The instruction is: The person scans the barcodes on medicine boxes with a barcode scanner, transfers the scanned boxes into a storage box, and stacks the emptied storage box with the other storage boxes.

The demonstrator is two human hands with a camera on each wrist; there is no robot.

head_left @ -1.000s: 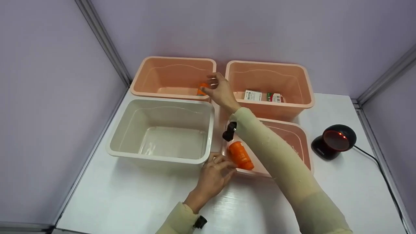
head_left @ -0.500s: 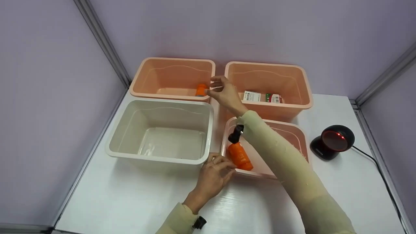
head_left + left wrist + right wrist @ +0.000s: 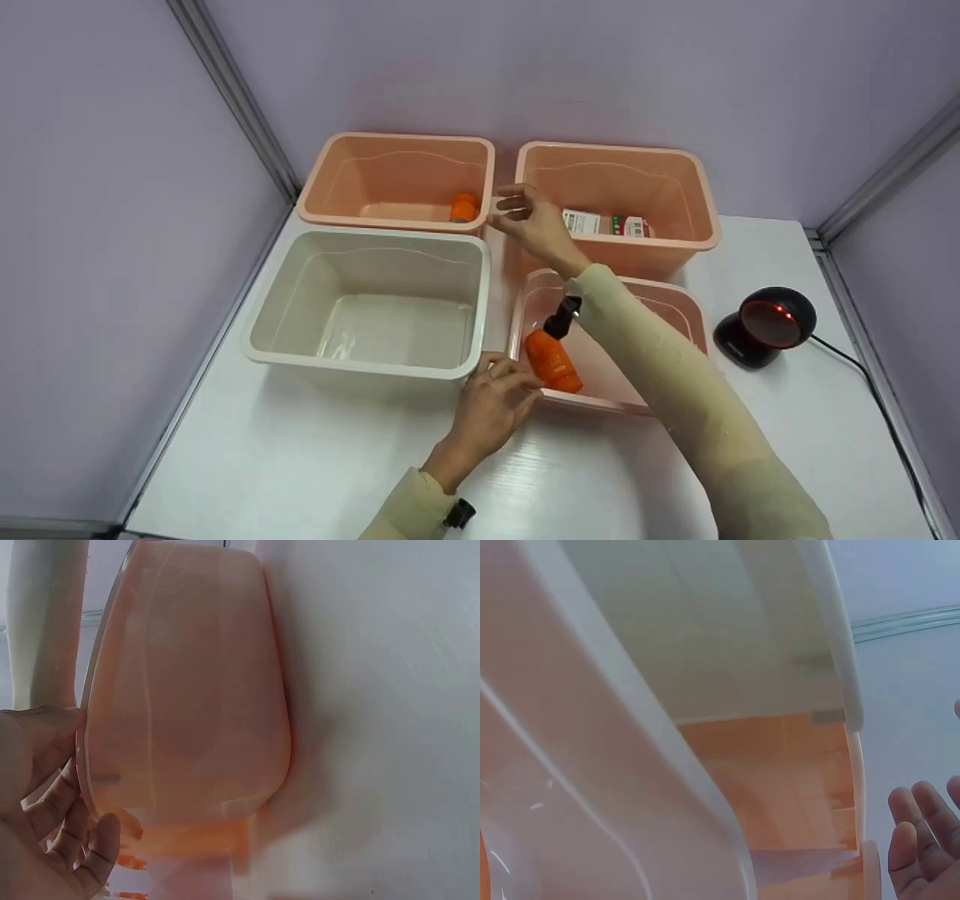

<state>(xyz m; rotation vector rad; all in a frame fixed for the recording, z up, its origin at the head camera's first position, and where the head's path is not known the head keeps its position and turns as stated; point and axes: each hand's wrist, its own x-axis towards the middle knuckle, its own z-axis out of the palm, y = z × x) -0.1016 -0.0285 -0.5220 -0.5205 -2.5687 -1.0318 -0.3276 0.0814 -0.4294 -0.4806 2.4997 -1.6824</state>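
In the head view my right hand (image 3: 538, 229) hovers between the two back pink bins, fingers loosely bent and holding nothing. A small orange container (image 3: 463, 208), partly hidden by the rim, lies in the back left pink bin (image 3: 412, 137). My left hand (image 3: 489, 409) rests its fingertips on the near left corner of the front pink bin (image 3: 600, 403). Inside that bin an orange bottle (image 3: 553, 362) lies on its side. The left wrist view shows the left hand (image 3: 52, 817) touching the bin's rim. Spread fingers of the right hand (image 3: 926, 840) appear in the right wrist view.
A pale grey bin (image 3: 367, 366) stands at the front left. The back right pink bin (image 3: 615, 145) holds a white box (image 3: 581, 222) and a green, red and white box (image 3: 630, 226). A black scanner (image 3: 776, 319) with a cable stands on the right.
My right hand has drawn away to the right from the small orange container, which stays in the back left bin. The left hand has kept its place at the front bin's corner.
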